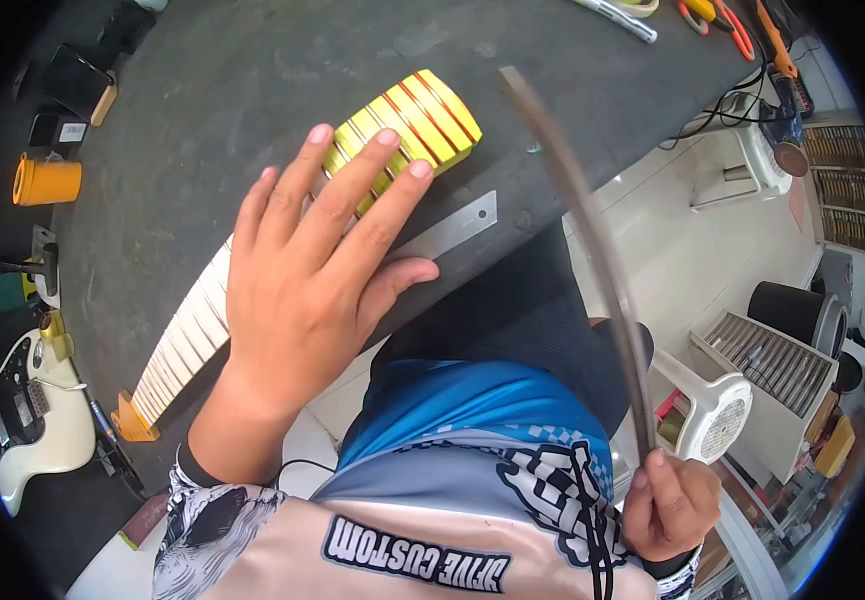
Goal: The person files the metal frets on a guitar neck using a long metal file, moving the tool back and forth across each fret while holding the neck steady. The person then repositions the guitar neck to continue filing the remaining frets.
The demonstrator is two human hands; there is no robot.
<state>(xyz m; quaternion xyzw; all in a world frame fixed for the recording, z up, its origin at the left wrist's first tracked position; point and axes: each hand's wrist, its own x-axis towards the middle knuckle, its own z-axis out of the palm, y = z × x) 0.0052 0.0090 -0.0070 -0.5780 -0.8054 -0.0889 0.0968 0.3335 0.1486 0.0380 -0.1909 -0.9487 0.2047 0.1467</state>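
A guitar neck lies diagonally across the dark bench, its fretboard pale at the lower left and covered in yellow tape with red-brown lines at the upper right. My left hand lies spread over it, fingertips on the yellow part. Beside the neck, near my left thumb, is a flat metal ruler with a hole at its end. My right hand is closed round the lower end of a long, thin, dark metal strip, which stretches up above the bench edge. The strip is apart from the neck.
A white electric guitar body is at the lower left, below an orange cup. A marker and scissors lie at the top right. White stools and a slatted rack stand beyond the bench edge.
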